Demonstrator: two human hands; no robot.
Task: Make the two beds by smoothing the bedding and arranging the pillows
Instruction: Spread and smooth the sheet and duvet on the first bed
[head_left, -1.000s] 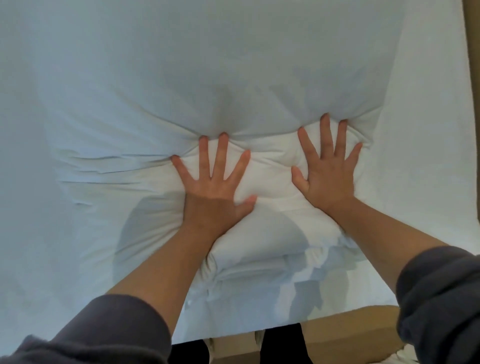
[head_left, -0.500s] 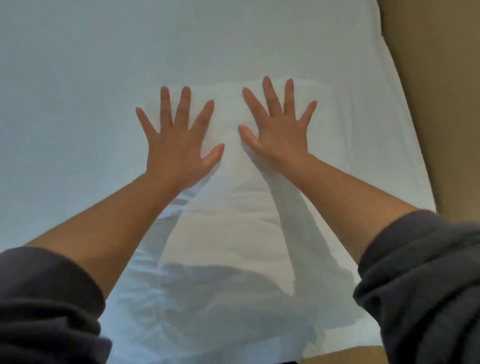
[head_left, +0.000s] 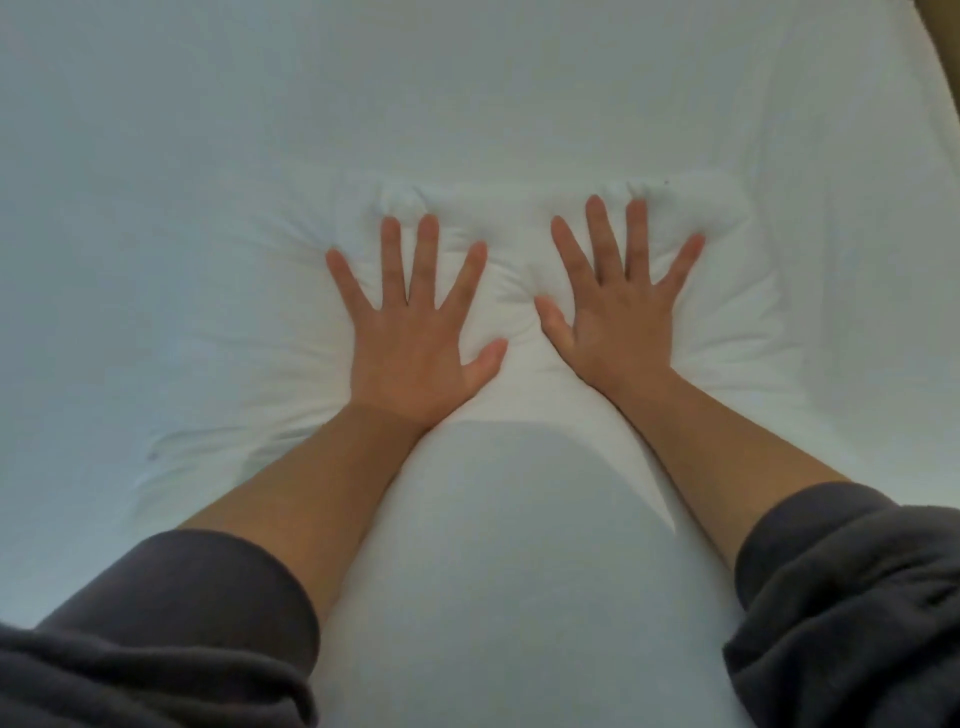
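Lit softly, cool and fairly dim, from behind the camera. Throws a broad grey shadow low across the middle of the bedding (head_left: 519, 545). Looks slightly soft overall, stretched toward the edges.

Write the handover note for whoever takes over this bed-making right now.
Left grip: flat, fingers spread, palm pressing down on the white bedding.
Right grip: likewise flat and spread, pressing beside the left, not touching it.
Bedding: small bunched folds sit just ahead of both sets of fingertips; creases fan out left of the left wrist.
Done: the far part of the bedding looks smooth.
Left: push out the folds and creases. The pillows and second bed are not in view, so likely pending.
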